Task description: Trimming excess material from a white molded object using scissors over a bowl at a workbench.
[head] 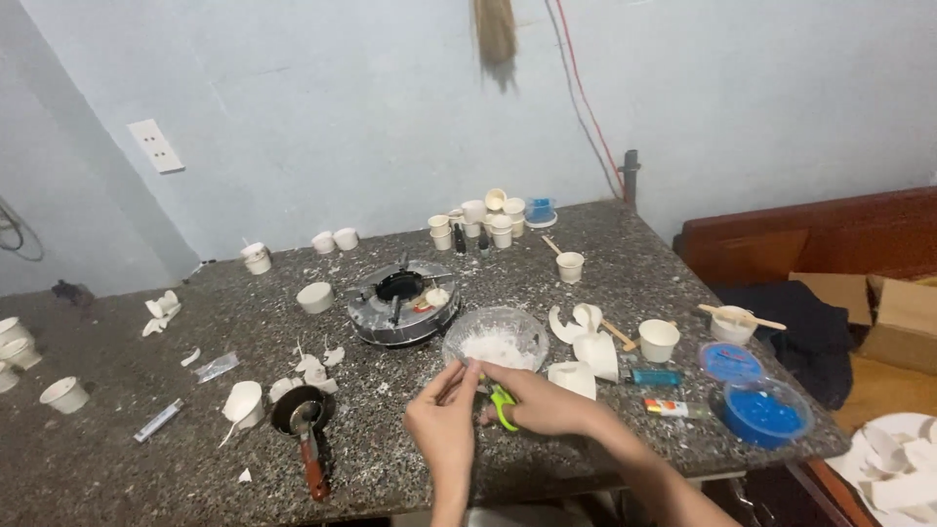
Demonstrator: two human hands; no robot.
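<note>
My right hand (543,402) grips small scissors with green handles (502,402) near the front of a speckled stone table (634,254). My left hand (444,422) is close beside it, fingers pinched at the scissor blades on something too small to make out. Just behind both hands stands a clear bowl of white flakes (495,340). Cut white paper cup pieces (586,351) lie to the right of the bowl.
A small round burner (402,303) sits mid-table, a little black pan with a red handle (305,422) front left. Several white cups (488,222) stand at the back. A blue tub (763,412), its lid (730,361), two lighters (664,390) and cups with sticks (732,322) are at the right.
</note>
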